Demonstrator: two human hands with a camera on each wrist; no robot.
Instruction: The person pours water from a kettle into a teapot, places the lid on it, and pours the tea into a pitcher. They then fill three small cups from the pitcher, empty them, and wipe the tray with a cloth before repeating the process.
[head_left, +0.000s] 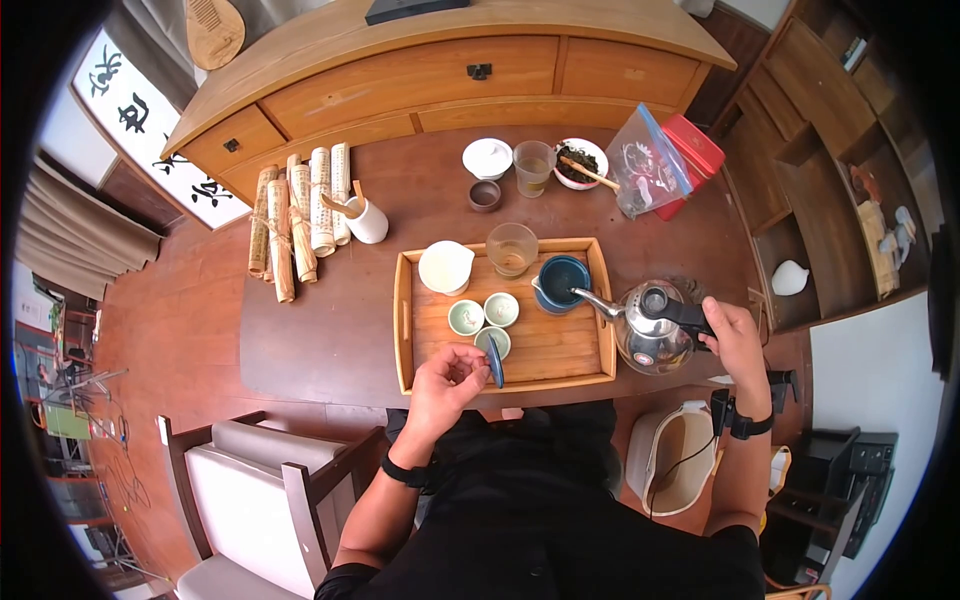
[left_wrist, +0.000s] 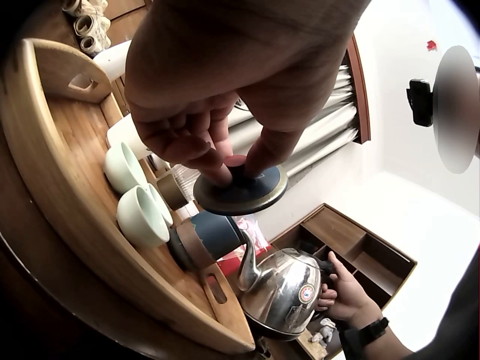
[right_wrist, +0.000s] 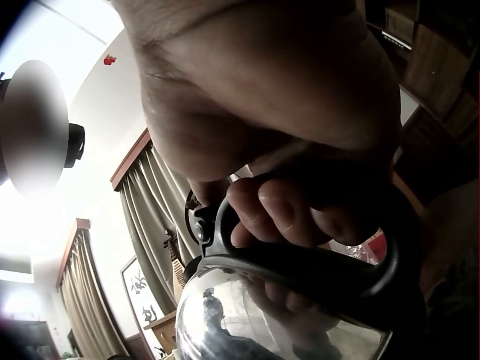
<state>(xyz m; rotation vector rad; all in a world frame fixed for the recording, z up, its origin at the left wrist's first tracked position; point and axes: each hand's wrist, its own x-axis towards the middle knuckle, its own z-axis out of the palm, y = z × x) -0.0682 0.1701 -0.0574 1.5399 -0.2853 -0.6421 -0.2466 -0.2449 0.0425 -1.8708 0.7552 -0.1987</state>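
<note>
My right hand (head_left: 735, 342) has its fingers curled round the black handle of a steel kettle (head_left: 655, 327). The kettle's spout reaches over the rim of a blue teapot (head_left: 563, 283), whose top is uncovered. In my left hand (head_left: 447, 385) a dark blue lid (head_left: 495, 362) is pinched by its knob, tilted on edge above the near cups in the head view. The left wrist view shows the lid (left_wrist: 241, 193) from the side, thumb and fingers at its knob. Three pale green cups (head_left: 465, 317) stand together on the wooden tray (head_left: 400, 330).
On the tray are also a white pitcher (head_left: 446, 267) and a glass cup (head_left: 512, 250). Behind stand bowls of tea leaves (head_left: 581, 163), a glass (head_left: 534, 168), a small brown cup (head_left: 485, 195) and a plastic bag (head_left: 648, 165). Rolled bamboo scrolls (head_left: 298, 222) lie left, beside a white tool holder (head_left: 367, 222).
</note>
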